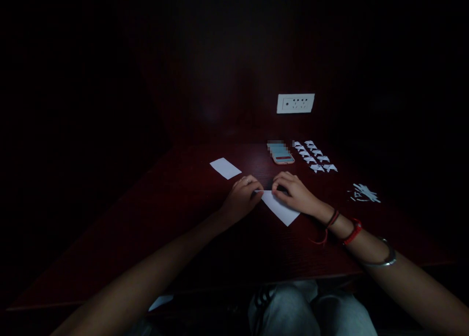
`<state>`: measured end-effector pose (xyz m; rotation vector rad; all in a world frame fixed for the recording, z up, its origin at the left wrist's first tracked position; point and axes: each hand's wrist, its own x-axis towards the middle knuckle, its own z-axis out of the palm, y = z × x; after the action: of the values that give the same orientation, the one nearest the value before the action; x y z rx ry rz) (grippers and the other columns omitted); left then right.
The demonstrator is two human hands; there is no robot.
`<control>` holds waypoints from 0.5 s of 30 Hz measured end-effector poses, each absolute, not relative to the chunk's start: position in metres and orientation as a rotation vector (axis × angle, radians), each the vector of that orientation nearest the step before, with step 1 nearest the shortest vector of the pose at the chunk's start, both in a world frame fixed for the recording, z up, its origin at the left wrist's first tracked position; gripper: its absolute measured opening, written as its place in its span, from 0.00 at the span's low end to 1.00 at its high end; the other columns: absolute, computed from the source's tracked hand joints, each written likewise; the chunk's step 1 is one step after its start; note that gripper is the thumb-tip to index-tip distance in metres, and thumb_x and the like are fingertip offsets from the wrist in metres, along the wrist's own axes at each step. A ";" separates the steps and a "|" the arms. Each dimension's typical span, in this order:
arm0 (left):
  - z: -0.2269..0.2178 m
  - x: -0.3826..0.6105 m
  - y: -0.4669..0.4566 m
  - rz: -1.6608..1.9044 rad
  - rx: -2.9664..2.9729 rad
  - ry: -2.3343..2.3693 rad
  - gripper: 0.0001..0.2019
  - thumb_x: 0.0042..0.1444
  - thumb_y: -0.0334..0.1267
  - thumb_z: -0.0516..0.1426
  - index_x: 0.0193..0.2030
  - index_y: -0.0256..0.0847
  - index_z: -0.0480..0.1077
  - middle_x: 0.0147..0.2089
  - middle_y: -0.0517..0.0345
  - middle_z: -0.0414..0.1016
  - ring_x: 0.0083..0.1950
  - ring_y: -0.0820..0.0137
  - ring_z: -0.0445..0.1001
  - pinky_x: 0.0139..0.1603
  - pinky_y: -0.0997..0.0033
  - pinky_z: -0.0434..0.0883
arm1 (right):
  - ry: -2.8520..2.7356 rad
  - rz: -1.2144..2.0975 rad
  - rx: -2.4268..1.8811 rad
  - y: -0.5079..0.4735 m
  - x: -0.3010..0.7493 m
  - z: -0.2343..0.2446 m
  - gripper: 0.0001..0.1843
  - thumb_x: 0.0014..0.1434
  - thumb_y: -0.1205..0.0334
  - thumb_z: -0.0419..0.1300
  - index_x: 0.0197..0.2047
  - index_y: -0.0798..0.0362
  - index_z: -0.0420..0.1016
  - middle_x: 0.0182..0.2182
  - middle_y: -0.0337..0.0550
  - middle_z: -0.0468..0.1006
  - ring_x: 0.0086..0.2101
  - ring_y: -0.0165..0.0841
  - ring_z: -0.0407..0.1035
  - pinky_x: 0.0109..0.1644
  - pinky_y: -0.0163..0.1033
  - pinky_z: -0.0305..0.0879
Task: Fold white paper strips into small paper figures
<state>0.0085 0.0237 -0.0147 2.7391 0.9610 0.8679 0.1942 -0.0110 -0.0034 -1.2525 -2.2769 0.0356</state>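
Note:
A white sheet of paper (283, 209) lies on the dark red table, one corner pointing toward me and a straight edge along its far side. My left hand (244, 194) has its fingers closed at the sheet's far left corner. Along the same far edge, my right hand (293, 192) pinches the paper with thumb and fingers, covering part of its right side. A second white sheet (225, 168) rests flat beyond my left hand. Several small folded paper pieces (311, 153) stand in two rows at the back right.
A phone (281, 153) lies beside the folded pieces. Narrow paper strips and scraps (366, 193) are piled at the right. A white socket panel (295, 103) is on the wall behind. The table's front edge (205, 291) runs above my knees.

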 end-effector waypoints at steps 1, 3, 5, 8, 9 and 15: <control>-0.014 0.009 0.023 0.889 2.742 0.960 0.06 0.55 0.36 0.48 0.33 0.40 0.65 0.37 0.59 0.64 0.40 0.70 0.63 0.44 0.67 0.61 | -2.269 0.017 -1.234 -0.012 0.193 -0.002 0.04 0.54 0.65 0.51 0.31 0.53 0.66 0.34 0.41 0.67 0.37 0.32 0.58 0.40 0.38 0.50; -0.013 0.012 0.020 0.920 2.751 0.952 0.06 0.54 0.36 0.48 0.33 0.40 0.65 0.38 0.58 0.64 0.41 0.70 0.62 0.45 0.66 0.60 | -2.262 -0.014 -1.195 -0.015 0.191 -0.002 0.04 0.54 0.65 0.51 0.31 0.53 0.66 0.34 0.41 0.67 0.37 0.32 0.58 0.40 0.38 0.49; -0.012 0.014 0.017 0.940 2.759 0.937 0.05 0.54 0.34 0.49 0.33 0.40 0.65 0.39 0.58 0.64 0.42 0.70 0.62 0.45 0.66 0.60 | -2.267 -0.026 -1.166 -0.015 0.189 -0.002 0.04 0.54 0.65 0.51 0.30 0.54 0.66 0.34 0.41 0.67 0.37 0.31 0.59 0.40 0.38 0.49; -0.011 0.013 0.015 0.970 2.768 0.906 0.04 0.52 0.33 0.49 0.31 0.40 0.65 0.40 0.57 0.63 0.44 0.69 0.61 0.46 0.66 0.60 | -2.302 -0.004 -1.147 -0.014 0.189 -0.003 0.04 0.53 0.66 0.51 0.30 0.54 0.65 0.33 0.41 0.68 0.36 0.31 0.59 0.40 0.38 0.49; -0.011 0.012 0.016 0.980 2.764 0.898 0.04 0.52 0.33 0.49 0.31 0.40 0.64 0.40 0.57 0.63 0.44 0.69 0.61 0.46 0.66 0.60 | -2.315 0.006 -1.150 -0.012 0.191 -0.002 0.04 0.53 0.66 0.51 0.30 0.54 0.65 0.33 0.41 0.68 0.36 0.31 0.59 0.40 0.38 0.49; -0.008 -0.001 0.025 1.046 2.649 0.900 0.05 0.52 0.33 0.49 0.29 0.39 0.64 0.39 0.58 0.63 0.42 0.71 0.63 0.46 0.68 0.62 | -2.329 0.008 -1.261 -0.003 0.223 -0.001 0.05 0.52 0.66 0.50 0.29 0.55 0.65 0.31 0.42 0.67 0.35 0.32 0.60 0.39 0.38 0.52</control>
<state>-0.0010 0.0254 -0.0079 2.6494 0.9001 1.0459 0.2227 -0.0030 -0.0008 -1.2611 -2.3293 0.0078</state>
